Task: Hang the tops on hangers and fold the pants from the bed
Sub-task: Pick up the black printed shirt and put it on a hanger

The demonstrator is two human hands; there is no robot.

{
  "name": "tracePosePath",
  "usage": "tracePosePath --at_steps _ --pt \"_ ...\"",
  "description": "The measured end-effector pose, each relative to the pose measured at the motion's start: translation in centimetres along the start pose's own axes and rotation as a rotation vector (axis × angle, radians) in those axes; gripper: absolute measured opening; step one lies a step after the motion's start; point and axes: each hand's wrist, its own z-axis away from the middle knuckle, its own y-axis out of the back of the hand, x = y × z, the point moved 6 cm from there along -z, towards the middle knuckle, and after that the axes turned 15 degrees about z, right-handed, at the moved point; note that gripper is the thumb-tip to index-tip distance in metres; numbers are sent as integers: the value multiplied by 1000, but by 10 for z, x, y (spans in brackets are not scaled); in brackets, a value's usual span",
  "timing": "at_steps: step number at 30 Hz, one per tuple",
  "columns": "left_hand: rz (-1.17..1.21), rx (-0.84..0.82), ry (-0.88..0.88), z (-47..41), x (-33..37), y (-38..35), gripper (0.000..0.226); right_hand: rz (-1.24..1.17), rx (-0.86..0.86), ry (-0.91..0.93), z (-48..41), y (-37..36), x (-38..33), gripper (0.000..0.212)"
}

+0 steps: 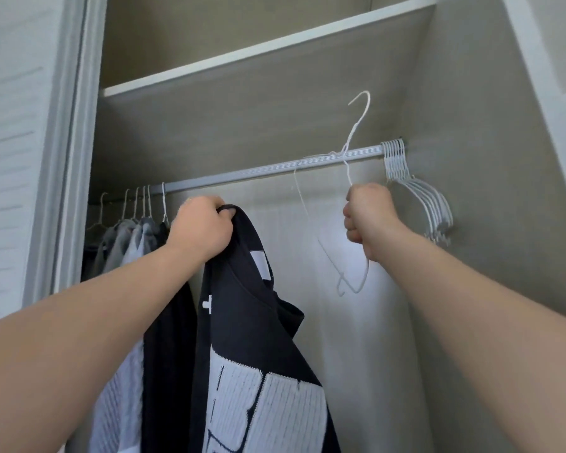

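Preparation is going on at the closet rod (258, 171). The left hand (203, 228) is clenching the collar of the black top (242, 322), lifting it high so the garment is hanging open below. The right hand (370, 217) is gripping a white wire hanger (353, 130) by its shoulder, tilted and off the rod, probably for threading into the collar. Spare hangers (419, 194) are bunching at the rod's right end, and hung garments (134, 233) are crowding its left.

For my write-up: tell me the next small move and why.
Probably slide the white hanger in the right hand into the neck of the black top: the left hand holds that top by its collar, not yet on a hanger.
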Motion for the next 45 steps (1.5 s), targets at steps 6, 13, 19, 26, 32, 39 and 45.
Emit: tracePosePath --at_steps 6,13,19,26,32,39,45 --pt "51 66 103 26 -11 71 30 -127 -72 -5 51 -8 16 17" --pt "111 142 245 53 -1 142 28 13 -133 -165 68 1 27 28" --pt "-18 289 284 74 30 221 24 -122 -319 -43 113 -24 -13 21" --pt "-240 469 258 112 105 329 23 -333 -554 127 185 -50 -97 28" --pt "-462 615 246 165 182 424 24 -607 -762 219 270 -54 -162 33" --pt "-725 758 258 243 290 539 19 -846 -1037 276 395 -52 -233 36" --pt "-935 803 342 317 381 626 18 -1009 -1249 293 508 -37 -288 37"
